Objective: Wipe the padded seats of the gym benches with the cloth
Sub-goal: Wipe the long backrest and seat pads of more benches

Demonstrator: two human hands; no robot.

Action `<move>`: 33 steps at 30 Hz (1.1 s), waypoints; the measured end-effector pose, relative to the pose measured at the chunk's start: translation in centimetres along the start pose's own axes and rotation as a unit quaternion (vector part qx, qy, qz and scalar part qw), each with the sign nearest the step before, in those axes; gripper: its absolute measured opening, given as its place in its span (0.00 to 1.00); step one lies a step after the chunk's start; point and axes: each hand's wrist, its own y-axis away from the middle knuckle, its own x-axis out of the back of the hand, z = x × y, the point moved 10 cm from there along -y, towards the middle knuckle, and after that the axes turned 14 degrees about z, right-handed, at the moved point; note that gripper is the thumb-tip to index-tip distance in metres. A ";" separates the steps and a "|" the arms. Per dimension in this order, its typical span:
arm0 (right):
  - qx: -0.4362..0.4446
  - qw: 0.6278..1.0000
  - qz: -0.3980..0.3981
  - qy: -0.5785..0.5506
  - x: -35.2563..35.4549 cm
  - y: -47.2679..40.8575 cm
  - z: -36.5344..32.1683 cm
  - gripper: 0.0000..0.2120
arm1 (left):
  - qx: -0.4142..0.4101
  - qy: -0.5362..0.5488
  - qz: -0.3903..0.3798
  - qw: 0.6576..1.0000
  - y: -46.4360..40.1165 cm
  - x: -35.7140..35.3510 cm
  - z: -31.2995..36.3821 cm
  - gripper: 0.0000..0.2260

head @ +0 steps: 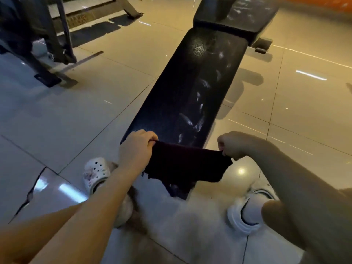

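Figure: cloth stretched for the first pass. My left hand (pixel 137 144) pinches one upper corner of the dark cloth (pixel 185 164), its fingers curled tight around the fabric; my right hand (pixel 231 144) is likewise fisted on the opposite corner, so neither hand has any opening to spare. Between them the cloth hangs taut along its top edge and slack below, suspended just above the near end of the long bench pad (pixel 182 92) and, as far as I can tell, not yet pressed onto it. The pad, my landmark, runs away from the hands toward a second, shorter seat pad (pixel 238 16) at its far end; pale smears and streaks show down the pad's right half, with a bright patch near its far end. To perform this step well, I judge that the cloth should be lowered flat onto the near end of the pad, kept spread to the pad's full width, and drawn lengthwise in overlapping strokes with even pressure, with extra attention to the streaked right side. A bunched cloth would likely skip the edges. Beneath the pad's near end sit two white clogs (pixel 97 173) on the glossy tiled floor (pixel 304 111); left of the pad and well apart from it stands a dark machine frame (pixel 49 35).
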 end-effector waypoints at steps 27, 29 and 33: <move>-0.131 0.873 0.339 -0.327 -3.8 -4.5 2.7 0.05 | 0.213 0.000 -0.039 0.976 -0.9 -9.2 -3.2 0.10; -0.003 0.907 0.297 -0.299 -3.7 -4.1 -3.0 0.09 | 0.277 -0.004 -0.058 0.959 1.6 -9.5 -4.2 0.15; 0.149 0.940 0.241 -0.189 -6.2 -2.8 -9.8 0.11 | 0.335 -0.035 -0.076 0.938 4.9 -9.2 -6.8 0.18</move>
